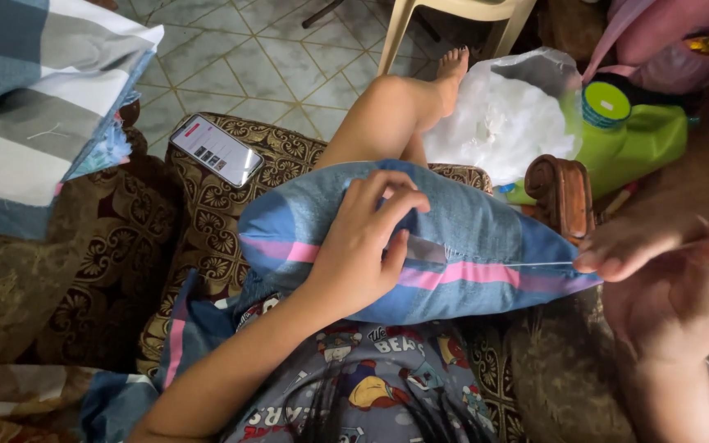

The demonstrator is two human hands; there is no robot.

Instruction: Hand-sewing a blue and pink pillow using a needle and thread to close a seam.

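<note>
Head view: left hand grip clasps blue pillow (long axis left-right); right hand pinches thread.

A single head-worn camera looks steeply down from the seated person's own eye level onto their lap, very near. A blue fabric cushion with a pink stripe fills the centre, with the left hand on it. The right hand blurs at the right edge. Pale tiled floor fills the upper frame, ahead of the person.
</note>
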